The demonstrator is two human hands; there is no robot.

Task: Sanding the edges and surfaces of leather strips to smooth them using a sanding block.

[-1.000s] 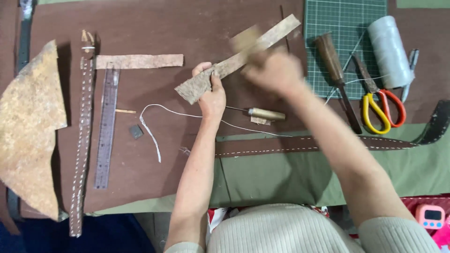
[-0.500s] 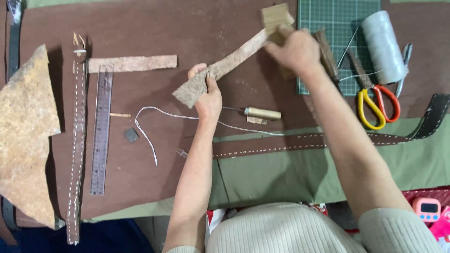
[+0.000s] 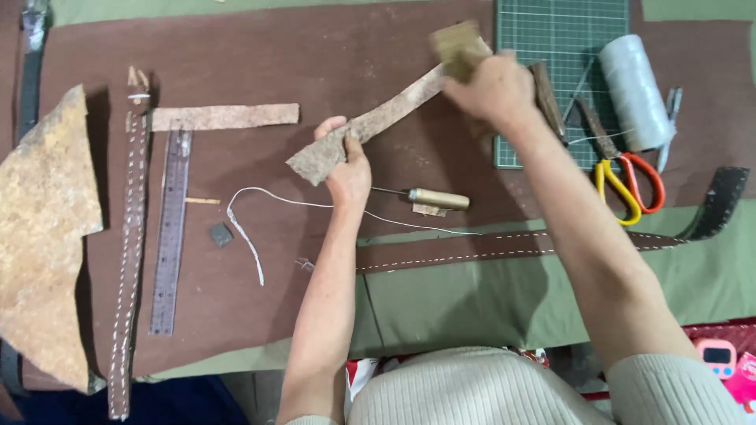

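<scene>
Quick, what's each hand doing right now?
Left hand: closed, pinning the leather strip.
Right hand: closed on a blurred tan block.

Left hand (image 3: 346,169) pins leather strip (image 3: 370,126) to the desk (image 3: 354,47); right hand (image 3: 492,90) presses a blurred block (image 3: 457,43) onto its far end.

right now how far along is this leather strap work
Done: two stitched straps lie finished-looking. In hand: left hand pins the rough strip while right hand works a blurred block at its far end. Left: a second rough strip lies untouched by the ruler.
</scene>
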